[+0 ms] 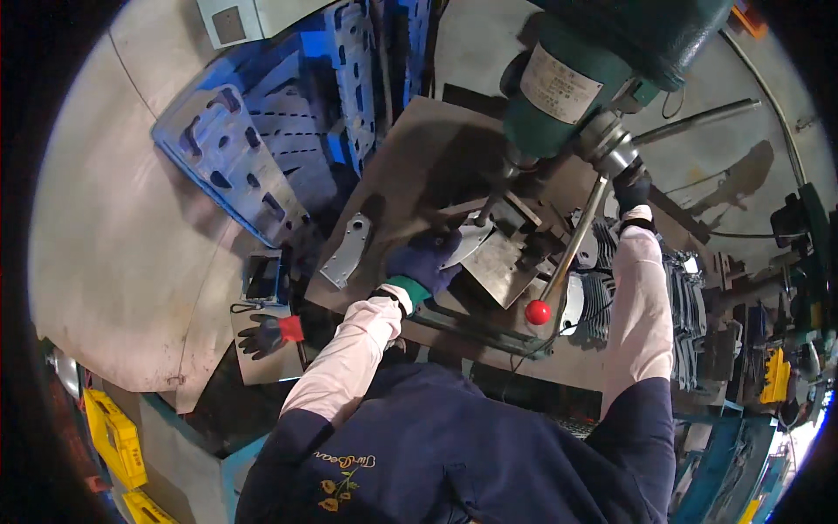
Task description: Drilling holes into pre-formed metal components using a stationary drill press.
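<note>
Far to the left of the left hand, a stack of blue perforated plastic pallets (253, 148) leans on the pale floor. Below them, a spare dark work glove with a red cuff (266, 334) lies on a small grey plate, well clear of either hand. Just left of the left hand, a flat grey metal bracket with small holes (347, 249) rests on the brown steel counter (410, 148).

The left hand (423, 260), in a dark blue glove with a green cuff, is closed down on a curved, shiny sheet-metal blank (467, 242), pinning it against the grey steel fixture block (497, 266) under the spindle of the green drill press (567, 79). The blank sits at the fingertips, just beside the drill tip.

Right of that hand, a steel feed lever with a red ball knob (539, 312) slants down toward the body. Beyond it, the right hand (632, 190), in a dark glove, is wrapped around the hub of the feed handle beside the press head. Below the right forearm, a batch of stacked grey metal parts (685, 306) lies close together.
</note>
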Demonstrator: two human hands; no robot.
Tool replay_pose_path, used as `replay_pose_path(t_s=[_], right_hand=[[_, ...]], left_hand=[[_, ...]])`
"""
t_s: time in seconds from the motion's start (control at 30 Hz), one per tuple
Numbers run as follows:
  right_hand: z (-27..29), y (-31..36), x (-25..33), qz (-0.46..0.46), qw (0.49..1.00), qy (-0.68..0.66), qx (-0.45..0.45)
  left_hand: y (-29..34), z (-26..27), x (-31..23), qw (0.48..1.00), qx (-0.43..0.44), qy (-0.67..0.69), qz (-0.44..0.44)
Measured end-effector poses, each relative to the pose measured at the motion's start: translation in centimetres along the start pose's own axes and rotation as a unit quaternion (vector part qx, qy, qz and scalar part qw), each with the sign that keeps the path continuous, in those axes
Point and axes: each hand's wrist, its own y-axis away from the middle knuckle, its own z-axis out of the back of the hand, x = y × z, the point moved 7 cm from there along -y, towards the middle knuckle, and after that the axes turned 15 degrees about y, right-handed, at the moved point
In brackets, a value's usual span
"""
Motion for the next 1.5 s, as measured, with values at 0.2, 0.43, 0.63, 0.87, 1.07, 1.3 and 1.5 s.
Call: replay_pose_path(t_s=[0.2,0.43,0.63,0.87,1.07,1.3,1.5], right_hand=[[-3.3,5.3,-0.8,-0.033,0.997,0.061,-0.016],[-4.8,13.5,5.3,-0.268,0.857,-0.439,0.040],[2.5,15.7,15.5,-0.269,0.832,-0.445,0.194],[14.0,12.2,23.7,-0.277,0.564,-0.739,0.240],[18.8,6.5,23.6,-0.182,0.273,-0.904,0.272],[19.6,5.5,24.4,-0.175,0.266,-0.897,0.306],[19.3,5.6,23.9,-0.174,0.264,-0.903,0.292]], left_hand=[[-0.2,0.3,-0.7,0.999,-0.025,0.021,-0.026],[-0.2,-1.0,0.6,0.999,0.000,0.037,-0.017],[-0.5,-2.5,1.4,0.998,0.014,0.023,-0.059],[-0.3,-1.2,0.4,0.999,0.023,-0.039,-0.002],[2.3,2.0,-0.8,0.994,-0.029,0.044,-0.095],[11.1,5.9,4.6,0.996,-0.082,-0.007,-0.033],[14.3,9.2,11.8,0.975,-0.055,-0.107,0.188]])
